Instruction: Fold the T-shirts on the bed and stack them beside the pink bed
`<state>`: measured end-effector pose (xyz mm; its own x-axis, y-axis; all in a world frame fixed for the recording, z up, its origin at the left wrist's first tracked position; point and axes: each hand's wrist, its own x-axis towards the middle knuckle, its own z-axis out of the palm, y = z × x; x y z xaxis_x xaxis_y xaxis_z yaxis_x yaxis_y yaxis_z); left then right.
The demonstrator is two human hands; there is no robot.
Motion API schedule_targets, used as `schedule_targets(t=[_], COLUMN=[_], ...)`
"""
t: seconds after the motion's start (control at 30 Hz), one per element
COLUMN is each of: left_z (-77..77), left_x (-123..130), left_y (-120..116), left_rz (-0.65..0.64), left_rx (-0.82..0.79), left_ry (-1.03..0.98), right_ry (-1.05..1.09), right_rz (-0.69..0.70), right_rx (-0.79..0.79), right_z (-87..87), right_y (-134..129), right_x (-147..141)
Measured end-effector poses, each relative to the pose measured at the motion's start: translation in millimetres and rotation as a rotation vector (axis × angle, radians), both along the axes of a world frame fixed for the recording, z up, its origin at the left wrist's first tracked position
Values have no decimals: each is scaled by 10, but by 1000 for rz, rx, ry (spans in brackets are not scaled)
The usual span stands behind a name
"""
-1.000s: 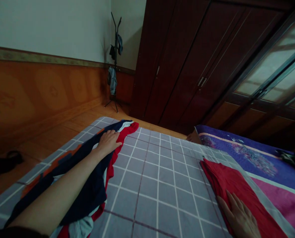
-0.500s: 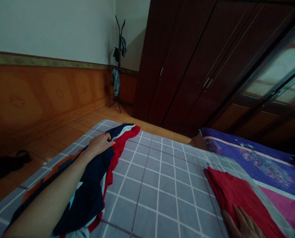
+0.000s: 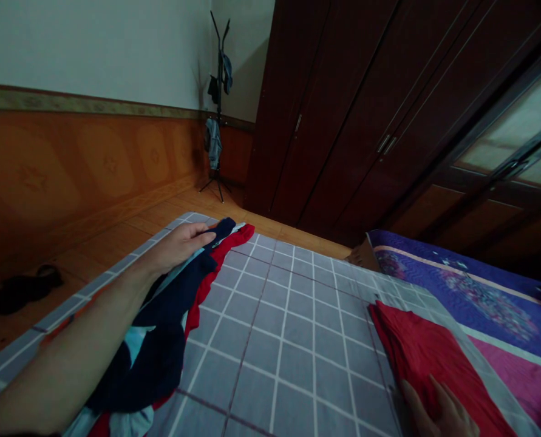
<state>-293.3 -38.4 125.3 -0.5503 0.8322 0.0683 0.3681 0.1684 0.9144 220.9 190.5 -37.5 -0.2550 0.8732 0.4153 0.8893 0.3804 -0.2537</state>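
Note:
My left hand (image 3: 183,244) reaches over a pile of clothes at the left and pinches the edge of a navy blue garment (image 3: 163,346) between thumb and fingers. Light blue patches show on that garment. Along its right side runs a red garment (image 3: 205,290), with some white cloth between them. At the lower right my right hand (image 3: 443,413) rests, fingers stretched out, on a folded red garment (image 3: 434,349). All of this lies on a grey sheet with white and dark check lines (image 3: 270,340). My left forearm hides part of the pile.
A purple flowered cover (image 3: 484,297) lies beyond the right edge. A coat rack (image 3: 219,109) with hanging things stands in the corner by a dark wardrobe (image 3: 329,121). A black item (image 3: 22,290) is on the floor at the left.
My left hand has closed on the navy garment's edge and drawn it slightly up and to the left. My right hand stays on the folded red garment. The view has shifted slightly.

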Motion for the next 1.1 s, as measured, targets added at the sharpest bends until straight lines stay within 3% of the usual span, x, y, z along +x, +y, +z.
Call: schedule_targets(t=[0.1, 0.17, 0.2, 0.27, 0.3, 0.4, 0.53, 0.63, 0.73, 0.83, 0.93, 1.03, 1.1], left_z=[432, 556, 553, 434, 336, -10, -393, -540, -547, -482, -466, -533, -601], left_x=[597, 969, 1125, 1348, 1409, 1382, 1023, 752, 644, 723, 903, 1082, 1191], left_y=[139, 292, 377, 538, 605, 720, 698, 590, 459, 398, 482, 721, 938], left_rz=[-246, -430, -527, -692, -731, -695, -560, -514, -506, -675, -797, -697, -667], left_rx=[109, 101, 74, 19, -1, -27, -105, -223, -313, -353, -337, -260, -221], left_ry=[-22, -15, -15, -48, -48, 137, 507, 665, 683, 555, 551, 695, 745], right_ry=[251, 470, 585, 821, 917, 1098, 1170, 1238, 1293, 1307, 1012, 548, 322], right_rz=[133, 269, 416, 714, 734, 604, 417, 279, 134, 30, 32, 58, 68], right_rx=[-100, -380, -602, -971, -1082, -1329, -1481, -1393, -1125, -850, -652, -270, -173], right_z=[233, 412, 493, 610, 640, 609, 486, 584, 861, 1110, 1150, 985, 823], right_y=[-299, -612, -781, -1093, -1220, -1430, -1373, -1148, -815, -498, -330, -397, -572], right_x=[-423, -787, -971, -1306, -1446, -1724, -1754, -1510, -1113, -794, -696, -719, -741])
